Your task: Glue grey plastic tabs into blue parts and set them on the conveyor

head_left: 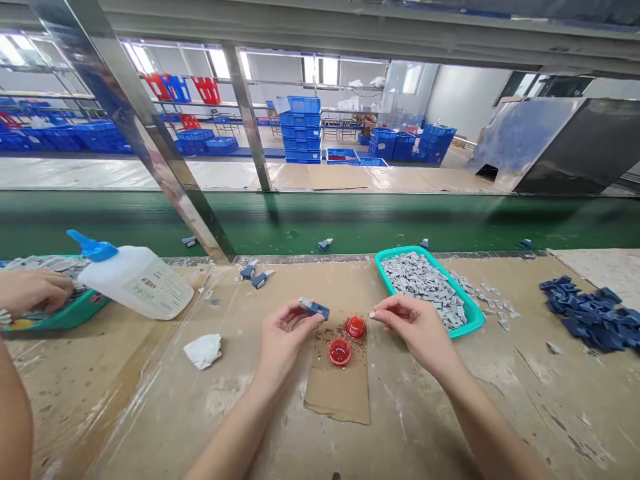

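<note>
Plastic block [315, 309] sits pinched in our left hand [287, 337]; our right hand [413, 327] pinches a tiny pale piece [372, 314].

A factory assembly line: green conveyor belt [320, 223], stacked blue crates [300, 130], teal parts tray [477, 320].

Green conveyor belt [350, 220] ahead; stacked blue crates [300, 130] beyond, seemingly plastic.

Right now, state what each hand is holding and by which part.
Left hand: a blue plastic part, held by its body between thumb and fingers. Right hand: a small pale piece, pinched by its end between thumb and forefinger.
</note>
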Demonstrator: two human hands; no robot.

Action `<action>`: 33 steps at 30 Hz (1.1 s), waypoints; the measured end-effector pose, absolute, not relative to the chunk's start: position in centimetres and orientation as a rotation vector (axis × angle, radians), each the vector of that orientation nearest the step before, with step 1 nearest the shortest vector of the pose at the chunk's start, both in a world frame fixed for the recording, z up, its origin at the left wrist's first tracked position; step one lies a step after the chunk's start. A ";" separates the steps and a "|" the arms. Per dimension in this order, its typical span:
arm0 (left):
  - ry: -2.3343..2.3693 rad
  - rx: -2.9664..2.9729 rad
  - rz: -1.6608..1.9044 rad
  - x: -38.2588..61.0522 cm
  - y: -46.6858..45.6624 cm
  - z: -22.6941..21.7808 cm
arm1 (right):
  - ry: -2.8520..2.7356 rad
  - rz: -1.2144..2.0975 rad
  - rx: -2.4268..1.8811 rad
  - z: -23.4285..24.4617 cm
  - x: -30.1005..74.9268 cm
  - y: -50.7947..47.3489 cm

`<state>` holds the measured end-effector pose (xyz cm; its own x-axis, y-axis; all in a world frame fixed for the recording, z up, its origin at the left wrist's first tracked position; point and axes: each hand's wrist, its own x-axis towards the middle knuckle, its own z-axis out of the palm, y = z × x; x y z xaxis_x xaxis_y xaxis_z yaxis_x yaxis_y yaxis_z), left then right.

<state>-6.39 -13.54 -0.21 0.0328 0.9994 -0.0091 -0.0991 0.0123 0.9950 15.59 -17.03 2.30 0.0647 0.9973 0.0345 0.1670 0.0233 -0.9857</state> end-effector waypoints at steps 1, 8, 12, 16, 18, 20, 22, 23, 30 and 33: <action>1.112 1.136 1.228 -6.4 -13.5 -0.2 | -1.291 1.054 -1.339 1.9 15.3 -16.9; 1.108 1.106 1.215 -6.0 -13.4 -0.3 | -1.055 1.130 -1.367 -1.2 14.1 -16.8; 1.122 1.072 1.191 -6.0 -13.5 -0.1 | -1.005 1.163 -1.403 -2.3 13.6 -16.6; 1.121 1.069 1.178 -5.9 -13.6 0.0 | -1.019 1.133 -1.436 -2.6 13.5 -16.6; 1.115 1.073 1.174 -5.8 -13.6 0.0 | -1.017 1.130 -1.451 -2.5 13.5 -16.6; 1.106 1.077 1.176 -5.8 -13.5 -0.2 | -1.006 1.143 -1.457 -2.3 13.6 -16.6; 1.090 1.078 1.182 -5.7 -13.5 -0.3 | -0.982 1.170 -1.445 -2.0 13.6 -16.7; 1.080 1.079 1.185 -5.6 -13.6 -0.4 | -0.964 1.193 -1.426 -1.8 13.7 -16.8; 1.067 1.091 1.117 -4.9 -14.7 -0.3 | -0.919 1.382 -1.250 0.4 12.8 -18.0; 1.034 1.099 1.097 -4.6 -15.2 0.0 | -0.948 1.412 -1.199 1.0 12.1 -18.2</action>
